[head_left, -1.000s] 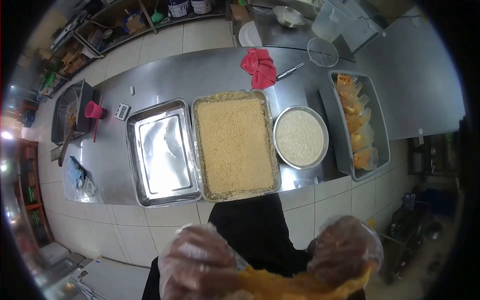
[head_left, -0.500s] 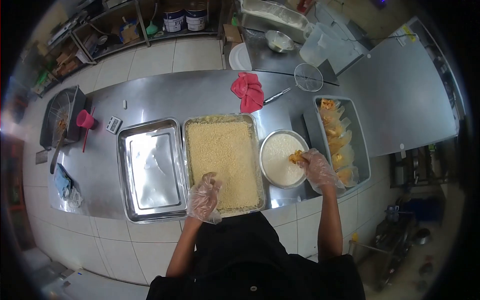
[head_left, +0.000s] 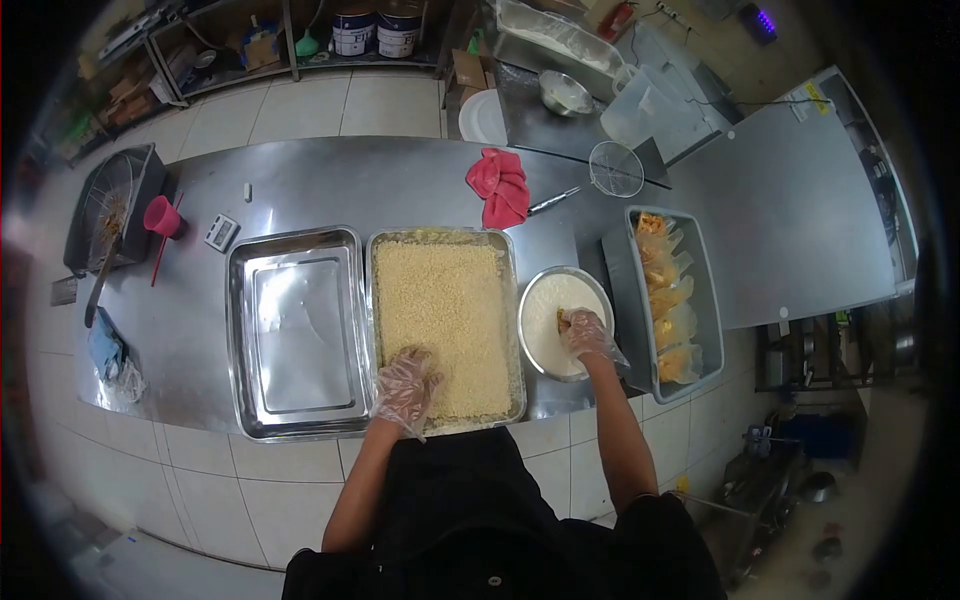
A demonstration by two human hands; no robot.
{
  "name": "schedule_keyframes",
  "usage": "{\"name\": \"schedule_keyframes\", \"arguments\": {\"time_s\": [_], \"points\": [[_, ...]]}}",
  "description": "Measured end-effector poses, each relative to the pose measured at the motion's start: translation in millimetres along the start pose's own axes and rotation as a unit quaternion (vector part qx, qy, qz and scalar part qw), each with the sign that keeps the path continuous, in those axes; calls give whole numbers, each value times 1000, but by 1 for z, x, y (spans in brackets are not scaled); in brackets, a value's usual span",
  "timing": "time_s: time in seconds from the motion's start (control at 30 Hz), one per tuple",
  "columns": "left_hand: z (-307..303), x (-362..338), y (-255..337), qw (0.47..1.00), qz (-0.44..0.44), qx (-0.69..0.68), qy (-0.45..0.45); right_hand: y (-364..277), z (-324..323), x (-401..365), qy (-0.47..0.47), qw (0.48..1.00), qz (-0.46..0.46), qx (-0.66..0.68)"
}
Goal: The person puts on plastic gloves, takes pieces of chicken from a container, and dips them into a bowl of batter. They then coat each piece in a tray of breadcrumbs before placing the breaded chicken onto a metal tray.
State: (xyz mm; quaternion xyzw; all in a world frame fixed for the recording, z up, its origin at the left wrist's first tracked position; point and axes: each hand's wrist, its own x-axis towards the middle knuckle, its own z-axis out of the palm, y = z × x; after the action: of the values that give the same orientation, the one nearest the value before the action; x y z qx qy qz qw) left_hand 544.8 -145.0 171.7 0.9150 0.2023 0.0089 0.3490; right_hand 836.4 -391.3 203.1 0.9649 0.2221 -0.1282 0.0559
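Both my hands wear thin clear plastic gloves. My left hand (head_left: 405,385) rests with fingers spread on the crumbs in the near end of the long steel crumb tray (head_left: 443,238). My right hand (head_left: 583,333) is down in the round steel bowl of white batter (head_left: 545,305), closed around an orange piece of food (head_left: 564,320) that it presses into the batter. An empty steel tray (head_left: 292,330) lies just left of the crumb tray.
A grey tub (head_left: 700,300) of bagged orange pieces stands to the right of the bowl. A red cloth (head_left: 500,186), a wire skimmer (head_left: 613,168), a pink cup (head_left: 160,215), a small timer (head_left: 220,233) and a black fryer basket (head_left: 105,210) sit on the steel counter (head_left: 330,185).
My right hand has carried the orange piece from the bowl's right rim down into the batter. My left hand has slid forward onto the crumbs. A second ago both hands held the piece close to me.
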Motion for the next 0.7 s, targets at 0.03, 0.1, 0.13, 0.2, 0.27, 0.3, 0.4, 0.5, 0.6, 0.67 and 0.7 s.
{"name": "schedule_keyframes", "arguments": {"time_s": [0.03,0.1,0.13,0.2,0.27,0.3,0.4,0.5,0.6,0.67,0.7], "points": [[0,1,-2,1000,4,-1,-2,3,5,7,-10,1000,-23,-3],[4,3,-6,999,29,23,4,17,9,10,-19,999,-45,-10],[7,3,-9,999,30,20,5,26,7,10,2,997,-67,27],[12,5,-16,995,74,66,21,43,-11,9,27,993,-94,62],[17,9,-21,995,79,50,26,51,-55,-3,45,982,-161,86],[19,10,-22,996,85,32,24,42,-82,-14,47,982,-160,85],[-1,13,6,996,65,0,-59,31,-134,-40,25,988,-24,151],[-24,18,34,979,8,-29,-203,39,-159,-53,66,982,-57,166],[27,28,7,994,48,-30,-95,22,-203,-81,111,977,-55,172],[36,41,-1,997,61,-25,-51,26,-210,-88,156,975,-25,153],[34,46,-2,997,72,-15,-7,24,-209,-89,157,976,-28,149]]}}
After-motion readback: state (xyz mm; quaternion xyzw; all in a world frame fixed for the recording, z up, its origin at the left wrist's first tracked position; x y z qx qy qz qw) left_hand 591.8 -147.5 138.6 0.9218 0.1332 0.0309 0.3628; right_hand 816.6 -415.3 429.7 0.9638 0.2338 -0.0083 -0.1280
